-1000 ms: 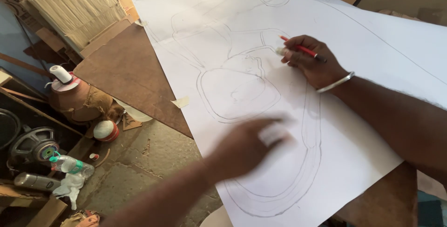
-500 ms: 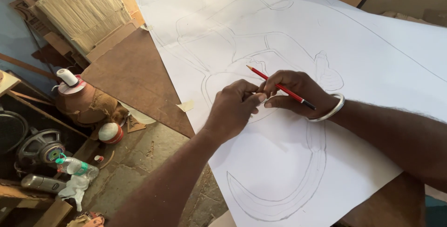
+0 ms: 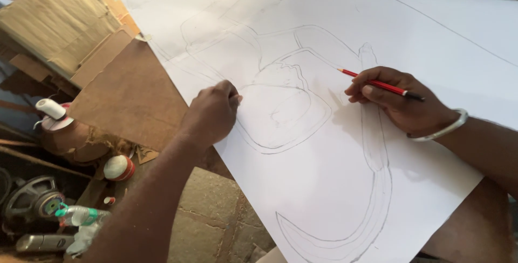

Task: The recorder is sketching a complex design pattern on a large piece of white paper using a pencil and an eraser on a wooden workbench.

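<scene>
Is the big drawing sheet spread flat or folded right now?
Spread flat: the drawing sheet lies open, outlines unbroken, left hand pressing it.

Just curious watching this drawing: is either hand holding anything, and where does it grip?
The right hand holds a red pencil around its middle. The left hand is a closed fist on the paper; anything inside cannot be told.

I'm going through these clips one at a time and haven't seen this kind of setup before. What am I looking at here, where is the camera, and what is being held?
There is no machine: a person works with two bare hands, filmed by a camera worn on their head, looking down. A large white paper sheet with a pencil line drawing lies on a brown board. The right hand, wearing a metal bangle, holds a red pencil above the paper. The left hand is closed into a fist, resting on the sheet's edge. Bottles and a speaker lie on the floor at left.
</scene>
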